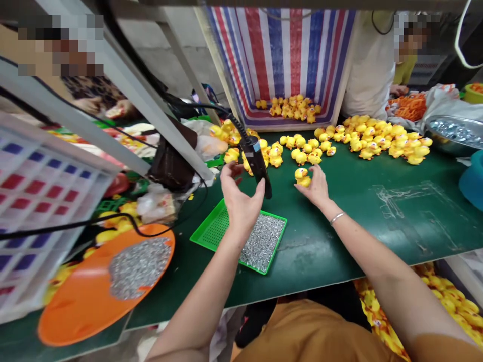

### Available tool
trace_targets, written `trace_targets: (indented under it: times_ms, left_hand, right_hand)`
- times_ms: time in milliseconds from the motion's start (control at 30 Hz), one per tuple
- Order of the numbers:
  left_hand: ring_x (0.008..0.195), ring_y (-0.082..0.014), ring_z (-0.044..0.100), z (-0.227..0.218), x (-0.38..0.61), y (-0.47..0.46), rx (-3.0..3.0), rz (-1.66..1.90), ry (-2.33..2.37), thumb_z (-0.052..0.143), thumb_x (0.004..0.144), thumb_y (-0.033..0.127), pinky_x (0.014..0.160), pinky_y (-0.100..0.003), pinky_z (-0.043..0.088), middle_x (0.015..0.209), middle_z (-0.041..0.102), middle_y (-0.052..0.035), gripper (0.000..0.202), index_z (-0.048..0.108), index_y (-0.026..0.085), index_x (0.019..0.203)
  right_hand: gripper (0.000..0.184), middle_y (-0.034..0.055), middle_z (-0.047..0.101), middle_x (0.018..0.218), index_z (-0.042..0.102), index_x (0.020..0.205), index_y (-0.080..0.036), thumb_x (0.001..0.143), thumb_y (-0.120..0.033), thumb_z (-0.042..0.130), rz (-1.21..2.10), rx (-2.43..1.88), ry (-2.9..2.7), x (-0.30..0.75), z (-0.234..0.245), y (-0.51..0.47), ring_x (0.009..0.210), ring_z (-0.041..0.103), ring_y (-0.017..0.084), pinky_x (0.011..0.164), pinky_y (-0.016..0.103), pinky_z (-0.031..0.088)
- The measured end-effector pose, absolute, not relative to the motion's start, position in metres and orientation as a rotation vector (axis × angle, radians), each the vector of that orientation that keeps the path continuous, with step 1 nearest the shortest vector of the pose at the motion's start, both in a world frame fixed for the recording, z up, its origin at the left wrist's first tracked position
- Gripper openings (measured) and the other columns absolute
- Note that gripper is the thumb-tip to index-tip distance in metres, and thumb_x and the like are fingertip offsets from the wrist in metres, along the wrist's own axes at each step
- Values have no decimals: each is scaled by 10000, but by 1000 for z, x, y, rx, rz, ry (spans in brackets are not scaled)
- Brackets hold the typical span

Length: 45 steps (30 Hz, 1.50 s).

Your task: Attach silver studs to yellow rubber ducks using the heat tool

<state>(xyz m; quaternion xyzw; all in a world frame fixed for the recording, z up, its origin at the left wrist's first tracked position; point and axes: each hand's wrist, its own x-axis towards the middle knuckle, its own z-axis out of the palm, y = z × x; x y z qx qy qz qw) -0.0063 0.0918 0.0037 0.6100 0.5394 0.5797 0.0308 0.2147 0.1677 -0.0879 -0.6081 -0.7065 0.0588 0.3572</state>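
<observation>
My left hand (239, 196) is raised over the green table (358, 221), fingers apart, right beside a black electric screwdriver (258, 163) that hangs on a cable; the thumb is close to its body but holds nothing. My right hand (316, 187) rests on the table with its fingers closed on a yellow toy duck (302, 177). Below my left hand lies a green mesh tray (215, 229) filled with small silver screws.
Many yellow ducks (377, 138) lie scattered across the far table and in a striped bag (287, 65). An orange tray (86, 296) with screws sits front left. A metal bowl (455, 136) stands far right. Other people work at the far left and far right.
</observation>
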Motion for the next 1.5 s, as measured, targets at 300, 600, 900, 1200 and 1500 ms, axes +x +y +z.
trace_targets:
  times_ms: [300, 600, 900, 1200, 1500]
  left_hand:
    - [855, -147, 620, -2, 13, 41, 2206, 1833, 1385, 581, 893, 120, 709, -268, 530, 951, 631, -44, 156, 584, 190, 1032]
    - [1279, -268, 567, -26, 33, 7, 2198, 952, 1027, 701, 853, 370, 1034, -446, 503, 1336, 587, -148, 503, 523, 231, 1302]
    - [1323, -247, 534, -19, 1, -21, 2109, 693, 846, 730, 831, 297, 1096, -419, 452, 1432, 562, -96, 631, 480, 290, 1410]
    - [856, -228, 606, -65, -35, 5, 2323, 565, 1586, 683, 857, 245, 850, -405, 475, 854, 715, -56, 60, 711, 206, 821]
    - [784, -222, 641, -65, -38, 2, 1972, 838, 1788, 715, 799, 241, 704, -345, 478, 762, 741, -24, 39, 729, 242, 762]
  right_hand:
    - [446, 38, 661, 969, 557, 1076, -225, 690, -352, 742, 607, -1546, -1464, 190, -78, 174, 853, 625, 223, 825, 384, 520]
    - [454, 15, 648, 952, 572, 1057, -258, 715, -502, 744, 1282, -1167, -1056, 209, -33, 7, 808, 617, 167, 629, 255, 512]
    - [375, 42, 702, 687, 713, 921, -142, 705, -436, 803, 2189, -1024, -1199, 237, -47, -28, 533, 610, 132, 494, 240, 499]
    - [401, 6, 690, 737, 671, 916, -186, 578, -196, 885, 2086, -895, -425, 223, -64, -28, 722, 684, 172, 678, 310, 553]
    - [346, -20, 666, 677, 635, 835, -208, 597, -207, 886, 1938, -947, -334, 206, -56, -8, 637, 649, 132, 611, 274, 553]
